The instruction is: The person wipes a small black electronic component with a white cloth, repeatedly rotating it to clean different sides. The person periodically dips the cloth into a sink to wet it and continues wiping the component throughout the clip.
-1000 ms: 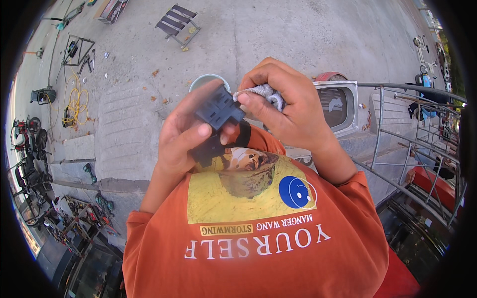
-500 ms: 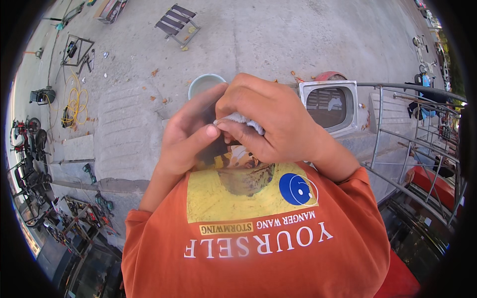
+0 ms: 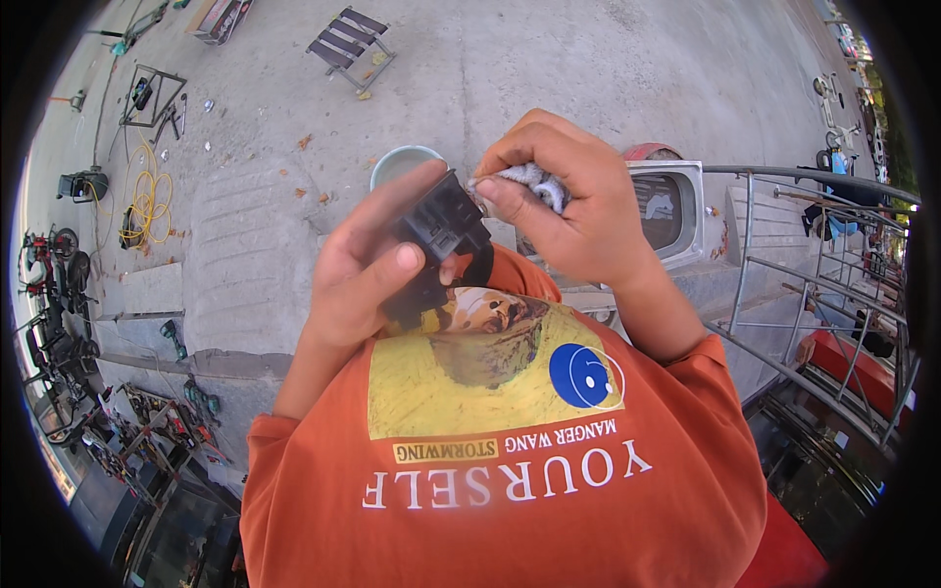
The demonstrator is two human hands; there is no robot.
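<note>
Mid-frame, your left fingers (image 3: 392,271) grip a black part (image 3: 446,218), right fingers (image 3: 549,147) a grey cloth (image 3: 535,177); below, white lettering (image 3: 529,479) crosses your orange shirt (image 3: 490,544)

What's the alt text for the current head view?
A bare left hand holds a black boxy part, and the right hand pinches a crumpled greyish cloth close to it, near the wearer's orange T-shirt. On concrete ground beyond are a pale round container, slatted stool and yellow coil.
</note>
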